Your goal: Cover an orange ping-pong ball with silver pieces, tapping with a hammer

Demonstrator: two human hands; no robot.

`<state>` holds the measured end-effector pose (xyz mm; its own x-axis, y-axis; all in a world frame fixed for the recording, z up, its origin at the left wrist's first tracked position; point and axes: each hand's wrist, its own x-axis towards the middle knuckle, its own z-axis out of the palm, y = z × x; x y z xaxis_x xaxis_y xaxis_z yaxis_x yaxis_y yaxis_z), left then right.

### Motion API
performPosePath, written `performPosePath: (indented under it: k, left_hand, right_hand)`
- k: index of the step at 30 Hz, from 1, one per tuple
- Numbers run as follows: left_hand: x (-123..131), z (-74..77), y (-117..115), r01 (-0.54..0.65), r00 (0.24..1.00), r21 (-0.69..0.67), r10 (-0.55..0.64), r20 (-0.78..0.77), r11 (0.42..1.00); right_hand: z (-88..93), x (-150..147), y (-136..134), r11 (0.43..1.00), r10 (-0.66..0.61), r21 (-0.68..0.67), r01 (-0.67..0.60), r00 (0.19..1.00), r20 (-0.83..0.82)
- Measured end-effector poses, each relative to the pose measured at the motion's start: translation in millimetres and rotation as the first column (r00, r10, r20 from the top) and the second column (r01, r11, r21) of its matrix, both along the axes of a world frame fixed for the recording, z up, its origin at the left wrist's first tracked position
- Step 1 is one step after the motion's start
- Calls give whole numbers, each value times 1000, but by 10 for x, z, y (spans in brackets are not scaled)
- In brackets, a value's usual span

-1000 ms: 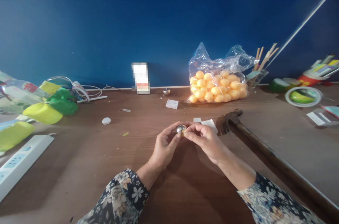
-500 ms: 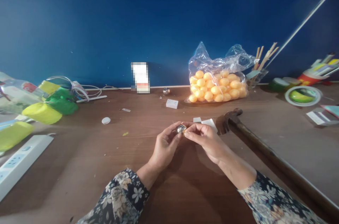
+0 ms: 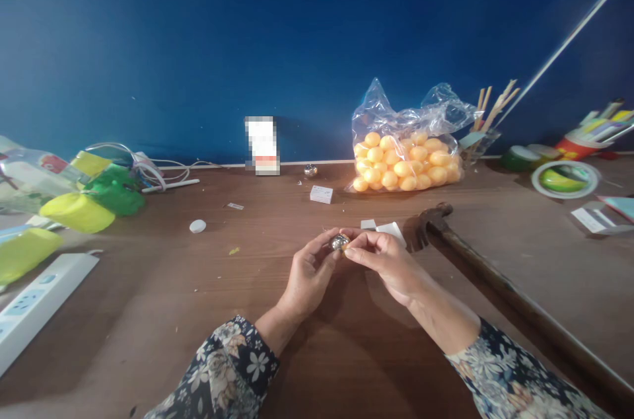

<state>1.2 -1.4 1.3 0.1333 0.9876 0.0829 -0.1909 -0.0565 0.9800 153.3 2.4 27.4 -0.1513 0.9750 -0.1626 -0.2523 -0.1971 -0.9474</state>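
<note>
The shiny metal ball, at five o'clock from the view's middle, could slip and roll over the wooden table, because its mirror-smooth curve gives fingertips little purchase. The left hand pinches its left side, thumb and fingers clamped, while the right hand's fingertips close on its right edge, where a yellowish bit is too small to identify. From there, a crinkled clear bag of smooth yellow balls sits at one o'clock.

Dim light, stretched, blurry edges
</note>
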Motion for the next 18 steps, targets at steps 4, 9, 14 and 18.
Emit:
performPosePath:
  k: [4,9,14,18]
  left_hand:
    - [2,42,-8,-11,1000,-1,11,-2,1000]
    - [5,40,-11,-20,999,13,20,-41,1000]
    - [-1,4,-10,-20,996,22,22,-90,1000]
    - [-8,-24,-13,-17,994,13,18,-104,1000]
  right_hand:
    - [-5,4,2,1000,-3,4,3,1000,3]
    - [-13,-13,-13,1000,-21,18,21,1000,-4]
    - [-37,-50,-33,997,-70,39,70,998,-3]
    - [-82,-60,-34,994,-99,46,99,995,1]
